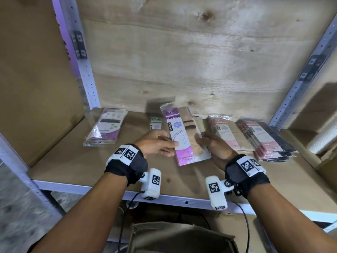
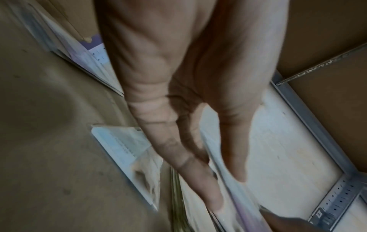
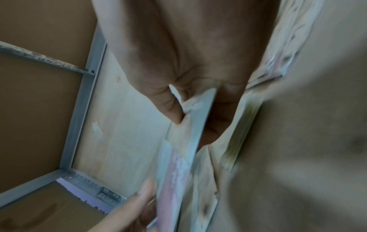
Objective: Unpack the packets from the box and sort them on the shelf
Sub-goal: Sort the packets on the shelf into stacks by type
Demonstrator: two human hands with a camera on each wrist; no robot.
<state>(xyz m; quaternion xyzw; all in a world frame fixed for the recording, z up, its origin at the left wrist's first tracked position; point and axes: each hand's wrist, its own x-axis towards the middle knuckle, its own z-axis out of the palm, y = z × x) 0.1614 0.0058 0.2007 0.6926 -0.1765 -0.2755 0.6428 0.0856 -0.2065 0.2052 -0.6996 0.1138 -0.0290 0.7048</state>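
Both hands (image 1: pixel 184 145) hold purple packet (image 1: pixel 184 136) by its side edges.

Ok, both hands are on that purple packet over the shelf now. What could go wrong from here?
The purple packet is slick plastic, pinched only at its edges by the left hand and right hand, so it might slip. Set down where it hangs, it could cover the small packet or overlap the pink stack, mixing the sorts. The dark-red stack lies near the shelf edge; a nudge may tip it.

Both wrist views are motion-blurred; the green-labelled packet (image 1: pixel 156 123) sits half hidden behind the held purple packet (image 1: pixel 182 136).
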